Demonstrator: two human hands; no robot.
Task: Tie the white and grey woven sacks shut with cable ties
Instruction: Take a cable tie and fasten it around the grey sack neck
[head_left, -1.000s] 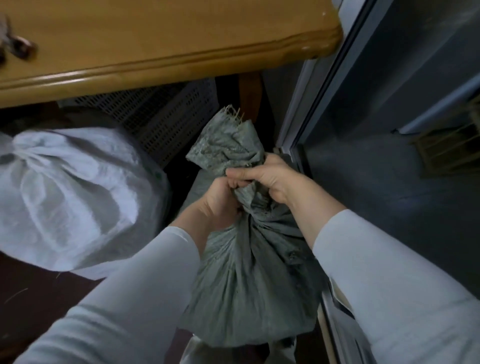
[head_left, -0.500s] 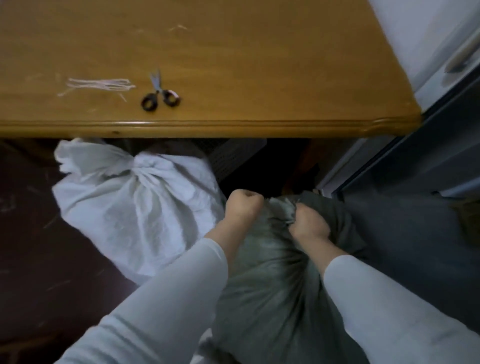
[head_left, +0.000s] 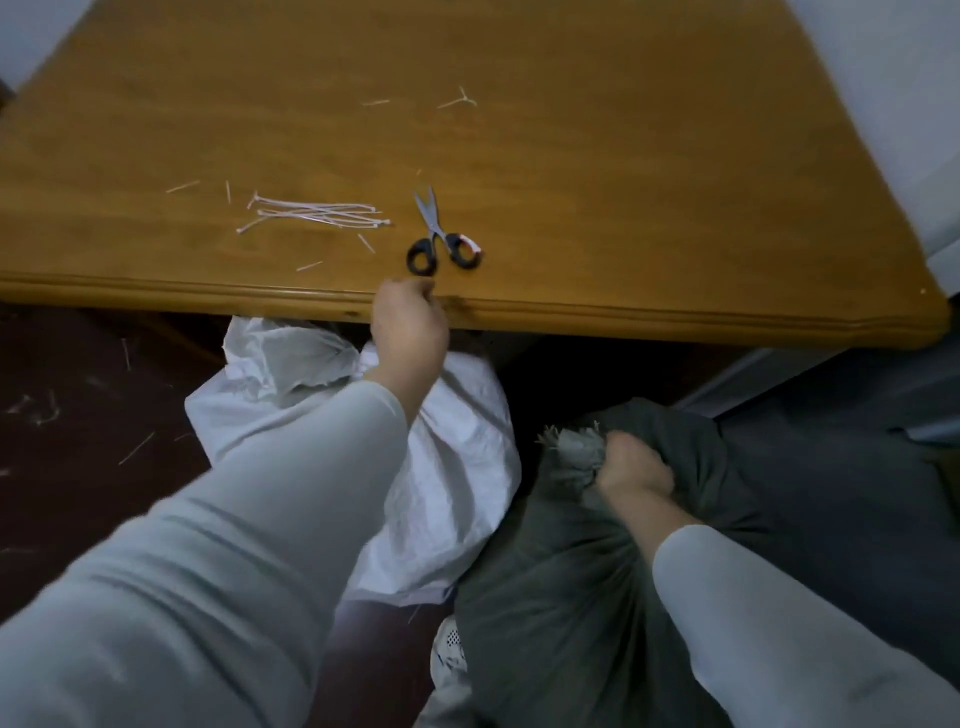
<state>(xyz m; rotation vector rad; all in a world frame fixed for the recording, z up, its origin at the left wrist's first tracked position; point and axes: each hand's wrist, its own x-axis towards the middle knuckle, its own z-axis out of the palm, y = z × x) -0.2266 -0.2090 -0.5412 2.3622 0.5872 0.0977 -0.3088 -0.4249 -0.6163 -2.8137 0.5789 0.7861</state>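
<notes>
The right hand's fingers (head_left: 655, 475) are curled tight round the gathered neck of the grey sack (head_left: 571, 597), and the frayed mouth sticks out as a pale tuft just left of the fist. The right hand (head_left: 634, 470) is low, in front of the table and below its edge. The left hand's fingers (head_left: 415, 290) bend forward at the table's front edge, tips hidden behind the knuckles, so I cannot tell whether they are closed or pinching anything. The left hand (head_left: 410, 325) is raised there, just below the black handles of the scissors (head_left: 441, 239), whose blades point away across the table (head_left: 649, 171). Left of the scissors lies a loose bunch of white cable ties (head_left: 317, 213), with short cut ends scattered around. The white sack (head_left: 462, 457) is on the floor (head_left: 78, 493) under the table's edge, beside the grey one, its neck bunched
</notes>
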